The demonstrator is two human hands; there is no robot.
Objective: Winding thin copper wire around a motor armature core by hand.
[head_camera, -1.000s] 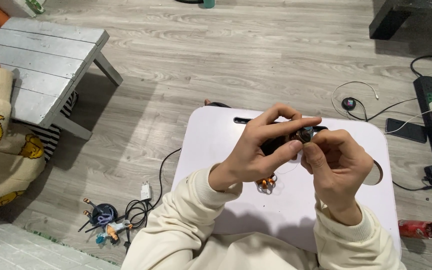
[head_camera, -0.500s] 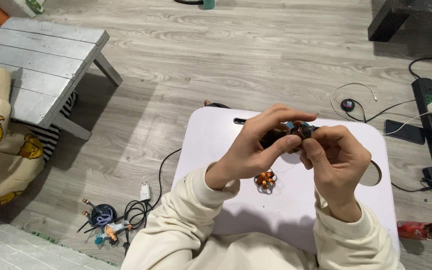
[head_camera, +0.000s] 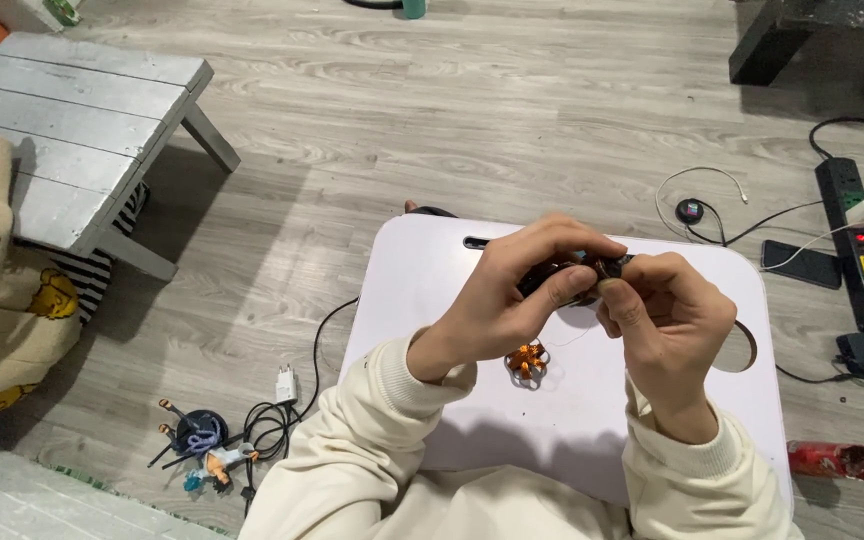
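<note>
While both hands are raised above the white table (head_camera: pixel 432 300), the small dark object (head_camera: pixel 562 276) is pinched between them, as it was a second ago. The left hand (head_camera: pixel 512 300) grip is closed on it with thumb and fingers; the right hand (head_camera: pixel 667 320) grip is closed on its near end. The orange beaded piece (head_camera: pixel 527 361), partly hidden earlier, now lies exposed on the table below the hands, untouched. Position has changed little, so handling of the dark object appears ongoing.

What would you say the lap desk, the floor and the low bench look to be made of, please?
The lap desk looks like smooth white plastic or laminate: even, matte, with rounded corners. The floor appears to be grey wood-look planks, with visible grain and seams. The low bench seems to be grey-painted wooden slats, with gaps between the boards.
</note>
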